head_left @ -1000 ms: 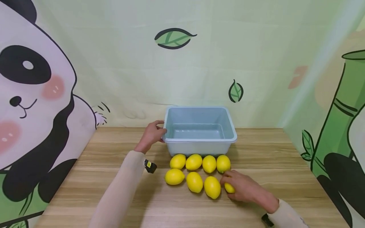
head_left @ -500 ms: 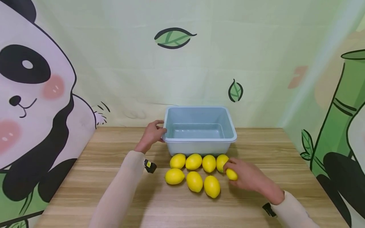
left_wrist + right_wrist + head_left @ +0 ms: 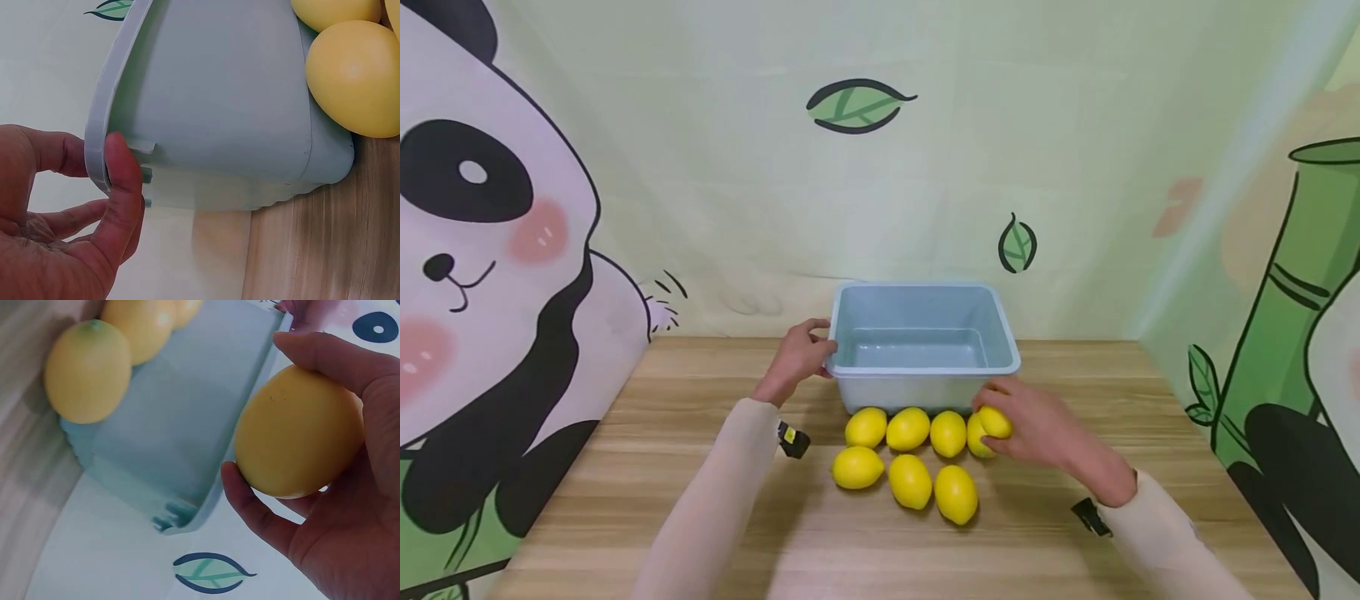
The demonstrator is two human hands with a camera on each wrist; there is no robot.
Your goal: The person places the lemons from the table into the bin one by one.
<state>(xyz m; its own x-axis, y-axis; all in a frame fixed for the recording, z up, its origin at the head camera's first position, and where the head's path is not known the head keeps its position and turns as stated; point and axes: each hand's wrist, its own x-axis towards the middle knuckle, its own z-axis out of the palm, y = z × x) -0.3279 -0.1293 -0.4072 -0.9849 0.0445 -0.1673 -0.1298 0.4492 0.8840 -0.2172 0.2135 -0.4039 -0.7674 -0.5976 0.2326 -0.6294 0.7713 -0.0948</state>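
Note:
A light blue plastic basin (image 3: 925, 387) stands at the back of the table, and nothing lies inside it. My left hand (image 3: 799, 357) pinches the basin's left rim; the left wrist view shows thumb and fingers on either side of the rim (image 3: 97, 134). My right hand (image 3: 1033, 421) holds a lemon (image 3: 299, 431) between thumb and fingers, raised near the basin's front right corner. Behind that fruit, a lemon (image 3: 977, 437) on the table is partly hidden. Several more lemons (image 3: 907, 429) line the basin's front, with a nearer row (image 3: 911, 482) before them.
The wooden table (image 3: 715, 367) reaches back to a printed cloth (image 3: 745, 208) with a panda and leaves, right behind the basin. More printed cloth rises along both sides of the table.
My right hand has lifted a lemon from the right end of the front row and carried it up towards the basin. The left hand has stayed on the rim.

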